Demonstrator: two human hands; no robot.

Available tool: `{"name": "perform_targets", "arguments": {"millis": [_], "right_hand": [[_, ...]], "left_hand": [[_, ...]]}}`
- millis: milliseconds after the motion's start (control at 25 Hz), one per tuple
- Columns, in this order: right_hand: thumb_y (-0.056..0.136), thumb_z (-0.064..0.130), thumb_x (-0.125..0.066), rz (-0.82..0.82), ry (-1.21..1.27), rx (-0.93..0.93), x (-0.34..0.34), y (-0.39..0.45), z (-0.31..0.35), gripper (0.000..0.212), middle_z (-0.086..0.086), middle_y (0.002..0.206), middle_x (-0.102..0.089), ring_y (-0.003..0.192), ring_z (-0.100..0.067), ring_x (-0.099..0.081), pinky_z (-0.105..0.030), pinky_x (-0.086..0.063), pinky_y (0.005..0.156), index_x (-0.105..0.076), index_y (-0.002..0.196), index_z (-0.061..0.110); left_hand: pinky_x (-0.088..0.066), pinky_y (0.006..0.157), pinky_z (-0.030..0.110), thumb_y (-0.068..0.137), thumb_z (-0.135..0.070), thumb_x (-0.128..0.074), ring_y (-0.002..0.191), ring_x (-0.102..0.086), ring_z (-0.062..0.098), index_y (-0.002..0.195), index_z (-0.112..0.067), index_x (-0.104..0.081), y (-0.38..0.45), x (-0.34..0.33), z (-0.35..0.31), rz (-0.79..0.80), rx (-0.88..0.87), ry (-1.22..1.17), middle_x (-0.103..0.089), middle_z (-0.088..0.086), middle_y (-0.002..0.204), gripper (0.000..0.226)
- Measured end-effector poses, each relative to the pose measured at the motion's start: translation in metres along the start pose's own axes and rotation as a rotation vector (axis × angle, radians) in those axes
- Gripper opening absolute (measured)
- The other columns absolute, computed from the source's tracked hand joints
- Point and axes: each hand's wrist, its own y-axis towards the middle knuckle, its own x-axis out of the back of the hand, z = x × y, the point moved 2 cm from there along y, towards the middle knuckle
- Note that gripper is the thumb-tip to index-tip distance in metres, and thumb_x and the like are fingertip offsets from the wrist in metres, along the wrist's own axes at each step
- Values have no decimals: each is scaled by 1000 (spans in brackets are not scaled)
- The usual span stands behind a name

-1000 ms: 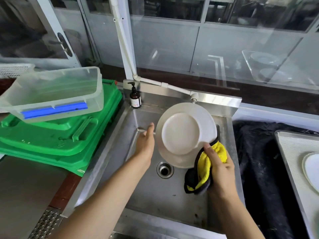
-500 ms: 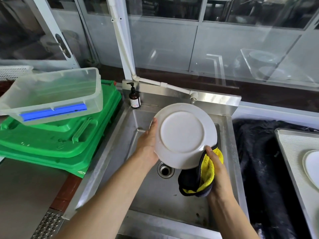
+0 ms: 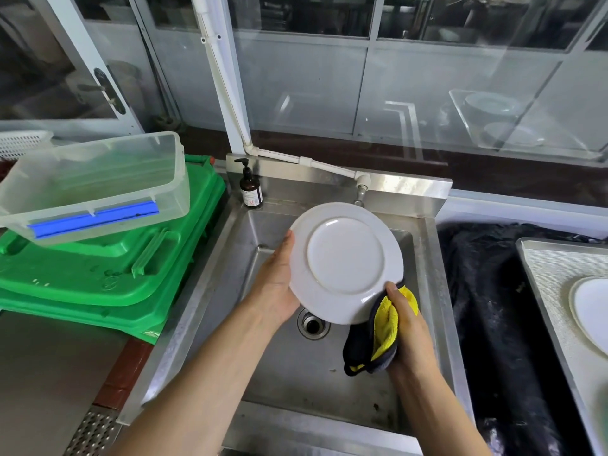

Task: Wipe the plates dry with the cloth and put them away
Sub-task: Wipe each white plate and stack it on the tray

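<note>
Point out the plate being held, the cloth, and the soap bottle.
plate (image 3: 345, 255), head view, on the flat middle of its underside.
cloth (image 3: 386, 327), head view, on the yellow fold beside the right thumb.
soap bottle (image 3: 250, 191), head view, on its brown body.

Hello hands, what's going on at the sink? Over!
Left hand holds white plate by its rim, underside facing camera, over the sink. Right hand grips yellow cloth against plate's lower edge. Nothing in the way.

The plate (image 3: 345, 261) hides the left hand's (image 3: 274, 284) fingers and its own front face. At the right edge, a second plate (image 3: 590, 311) is cut off. The bottle (image 3: 251, 189) label is unreadable.
</note>
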Motion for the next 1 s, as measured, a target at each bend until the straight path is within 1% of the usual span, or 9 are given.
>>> {"name": "perform_targets", "arguments": {"millis": [120, 200, 320, 440, 520, 680, 760, 840, 1000], "right_hand": [[87, 42, -76, -214, -134, 144, 5, 1, 9, 36, -16, 78, -64, 73, -26, -64, -42, -55, 80, -67, 90, 8], [91, 44, -68, -340, -218, 295, 4, 2, 27, 40, -17, 78, -67, 71, -28, -63, -41, -54, 79, -66, 85, 4], [89, 40, -63, -424, -332, 570, -15, -1, 65, 7, 17, 86, -71, 86, -5, -66, -29, -52, 83, -67, 91, 35], [84, 38, -61, -314, -581, 773, -43, 2, 91, 25, 34, 93, -63, 89, 9, -60, -20, -46, 77, -56, 107, 47], [87, 37, -63, -242, -769, 841, -59, 7, 98, 24, 24, 95, -65, 87, 0, -60, -24, -44, 76, -58, 110, 44], [90, 30, -65, -75, -989, 978, -76, 7, 83, 32, 3, 118, -67, 107, -17, -59, -25, -42, 89, -66, 122, 27], [87, 32, -62, 74, -1081, 1096, -87, -1, 67, 38, 5, 128, -64, 116, -16, -56, -26, -41, 99, -66, 125, 26], [87, 34, -61, 211, -1111, 1200, -94, -7, 56, 41, 6, 134, -62, 122, -14, -55, -26, -41, 105, -67, 126, 27], [93, 28, -63, 48, -892, 1030, -91, 6, 70, 41, 10, 139, -58, 131, -8, -51, -20, -37, 110, -61, 134, 27]], "left_hand": [[-56, 85, 39, 102, -51, -50, 112, -70, 25, 125, -21, -68, 0, 5, -6, 16, -30, 39, -75, 4, 119, 43], [-57, 85, 39, 100, -51, -53, 110, -71, 25, 124, -21, -69, -1, 9, -10, 11, -57, 61, -75, 5, 118, 42], [-58, 80, 36, 98, -47, -59, 103, -74, 25, 118, -19, -72, -5, 9, -9, -1, -69, 75, -77, 5, 113, 37], [-55, 96, 43, 96, -43, -63, 112, -70, 29, 124, -15, -70, -11, 3, -4, 3, -46, 104, -75, 8, 118, 40], [-49, 106, 51, 94, -43, -65, 117, -67, 31, 126, -14, -69, -13, 0, -4, 3, -48, 141, -74, 10, 121, 43], [-46, 111, 51, 89, -43, -72, 120, -65, 29, 116, -12, -73, -11, -5, -9, -13, -120, 204, -74, 8, 120, 40], [-52, 103, 42, 90, -41, -73, 109, -69, 22, 101, -17, -78, -10, -4, -5, -44, -134, 231, -77, 4, 110, 27], [-59, 77, 29, 93, -38, -70, 85, -74, 15, 81, -25, -82, -8, -3, -2, -37, -132, 215, -79, 1, 93, 21], [-52, 53, 15, 90, -38, -74, 63, -71, 0, 77, -20, -76, -7, -5, -5, -64, -160, 213, -77, -12, 73, 22]]}}
